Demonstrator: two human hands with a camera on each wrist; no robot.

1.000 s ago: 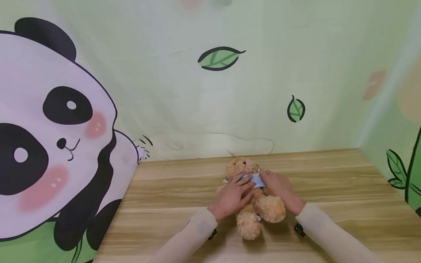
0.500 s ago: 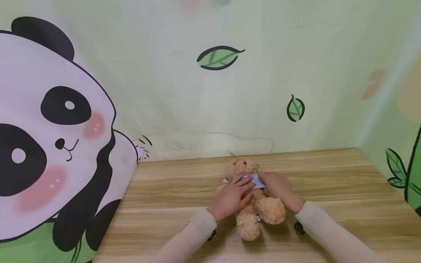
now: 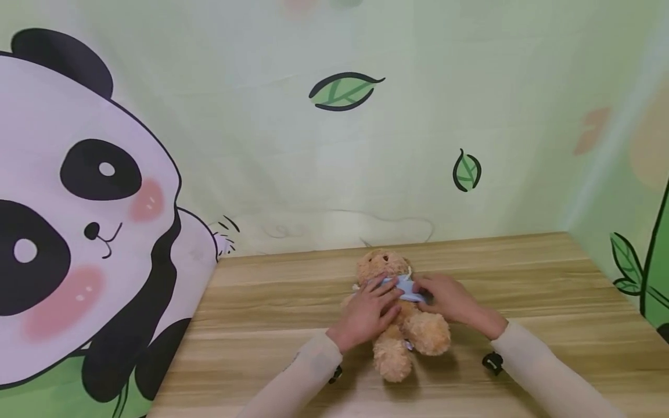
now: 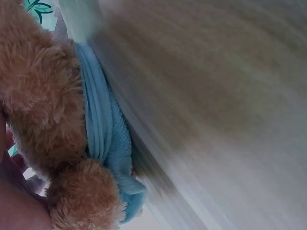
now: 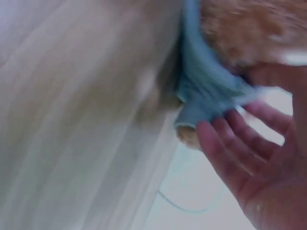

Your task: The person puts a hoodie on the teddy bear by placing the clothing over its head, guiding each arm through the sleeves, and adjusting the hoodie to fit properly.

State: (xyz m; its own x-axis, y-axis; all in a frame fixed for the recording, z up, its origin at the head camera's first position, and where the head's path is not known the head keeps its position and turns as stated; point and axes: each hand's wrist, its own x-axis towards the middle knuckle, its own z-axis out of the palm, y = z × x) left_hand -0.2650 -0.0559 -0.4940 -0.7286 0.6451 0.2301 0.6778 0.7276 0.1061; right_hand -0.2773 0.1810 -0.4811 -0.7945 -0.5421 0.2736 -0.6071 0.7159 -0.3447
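Observation:
A fluffy brown teddy bear (image 3: 393, 357) lies on its back on the wooden table, head toward the far edge. It wears a light blue shirt (image 3: 406, 288); in the left wrist view the shirt (image 4: 103, 115) runs in folds around the body. My left hand (image 3: 364, 312) rests across the bear's chest with extended fingers, covering part of the shirt. At the bear's other side, my right hand (image 3: 450, 300) pinches the shirt's edge between thumb and fingers. In the right wrist view a sleeve (image 5: 194, 112) surrounds the tip of a bear arm (image 5: 188, 136) beside my fingertips.
The wooden table (image 3: 272, 302) ends at a fabric backdrop (image 3: 261, 145) printed with a panda (image 3: 42, 116) and leaves. A white string or tag lies by the bear's neck. Dark wrist devices (image 3: 493, 363) sit under both cuffs.
My right hand has shifted slightly outward and changed its hold, drawing the shirt's edge away from the bear's body. The left hand stays on the chest. The head view has drifted a little.

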